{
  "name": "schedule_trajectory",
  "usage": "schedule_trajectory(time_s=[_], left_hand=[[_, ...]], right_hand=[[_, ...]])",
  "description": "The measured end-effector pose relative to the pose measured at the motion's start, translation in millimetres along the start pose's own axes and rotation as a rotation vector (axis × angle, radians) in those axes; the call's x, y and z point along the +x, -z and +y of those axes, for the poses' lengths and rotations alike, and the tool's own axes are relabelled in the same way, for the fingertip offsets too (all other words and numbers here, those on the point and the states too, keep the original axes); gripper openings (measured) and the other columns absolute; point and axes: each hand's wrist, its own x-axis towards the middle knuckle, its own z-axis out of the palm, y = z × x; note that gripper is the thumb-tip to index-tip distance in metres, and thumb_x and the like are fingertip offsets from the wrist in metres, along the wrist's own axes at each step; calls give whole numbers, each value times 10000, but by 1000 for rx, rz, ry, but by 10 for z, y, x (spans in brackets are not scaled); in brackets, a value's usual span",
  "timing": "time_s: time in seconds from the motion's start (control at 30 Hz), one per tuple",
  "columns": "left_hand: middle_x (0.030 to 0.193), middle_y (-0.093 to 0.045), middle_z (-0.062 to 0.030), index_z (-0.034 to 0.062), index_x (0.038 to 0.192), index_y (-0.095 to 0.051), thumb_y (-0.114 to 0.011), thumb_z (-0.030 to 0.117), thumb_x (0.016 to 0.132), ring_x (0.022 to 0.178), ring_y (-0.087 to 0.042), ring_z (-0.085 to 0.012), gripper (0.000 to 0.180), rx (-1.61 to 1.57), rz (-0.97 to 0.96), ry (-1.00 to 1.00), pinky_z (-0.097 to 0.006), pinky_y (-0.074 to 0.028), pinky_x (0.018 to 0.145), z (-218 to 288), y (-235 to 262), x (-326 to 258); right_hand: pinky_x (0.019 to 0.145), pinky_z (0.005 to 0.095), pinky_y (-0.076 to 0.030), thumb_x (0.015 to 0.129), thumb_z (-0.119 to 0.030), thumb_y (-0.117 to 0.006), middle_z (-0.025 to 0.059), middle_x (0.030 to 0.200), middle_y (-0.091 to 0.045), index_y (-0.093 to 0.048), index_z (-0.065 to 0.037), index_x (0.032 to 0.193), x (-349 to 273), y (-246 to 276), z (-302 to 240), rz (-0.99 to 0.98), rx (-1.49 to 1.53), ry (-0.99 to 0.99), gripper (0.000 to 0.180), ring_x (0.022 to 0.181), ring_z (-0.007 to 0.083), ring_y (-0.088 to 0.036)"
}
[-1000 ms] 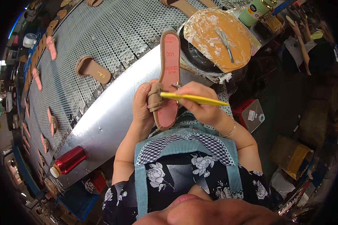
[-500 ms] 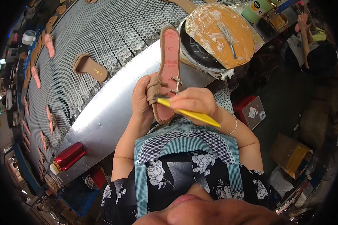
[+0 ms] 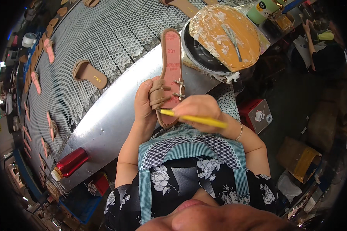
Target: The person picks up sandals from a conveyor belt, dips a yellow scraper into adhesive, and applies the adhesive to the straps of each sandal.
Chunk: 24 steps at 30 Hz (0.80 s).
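Note:
My left hand [image 3: 144,101] is closed around the strap side of a sandal upper [image 3: 171,57], which is held sole-up with its pink underside showing. Tan straps wrap over the left edge near my left fingers, and two jewelled strap ends lie on the right edge. In a pinch, my right hand [image 3: 199,111] holds a brush with a yellow handle [image 3: 214,122], slanting down to the right. The brush's tip is at the sandal's lower left edge, just below the straps; its bristles are hard to make out.
A mesh conveyor [image 3: 115,34] carries several sandals, including a tan one [image 3: 90,73]. At its metal edge lies a red bottle [image 3: 72,161]. Right of the sandal stands a black bowl [image 3: 196,48], partly covered by an orange round lid [image 3: 239,42] with another brush [image 3: 232,41] on it.
My right hand has brought the brush slightly lower along the sandal's left edge, its handle now flatter. The held sandal has tilted a little left, and the tan sandal on the conveyor has shifted down-left.

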Motion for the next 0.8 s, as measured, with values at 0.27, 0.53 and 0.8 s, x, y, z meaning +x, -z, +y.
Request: schedule_trajectory(time_s=[0.27,0.53,0.8], left_hand=[[917,-633,-154,-44,1084,-529,-457,299,936,771,-656,-216,380,-11,-157,43,-304,-576,652,-17,-98,-95],[912,-637,-185,-39,1078,-529,-475,321,932,745,-670,-250,392,-48,-62,-22,-345,-573,638,-13,59,-12],[903,-644,-185,-8,1099,-555,-432,392,953,703,-652,-267,443,75,-73,-36,-337,-542,656,46,278,29]], right_hand=[[563,157,-410,919,-111,-599,-5,873,-614,-613,-25,1072,-42,95,109,435,451,-629,176,650,25,-489],[628,315,-519,815,-30,-655,135,890,-648,-621,-34,1002,-24,-19,149,210,-80,-70,190,732,254,-648],[607,324,-523,764,-5,-685,124,858,-655,-637,-25,952,102,-144,59,119,-122,25,195,707,268,-648]])
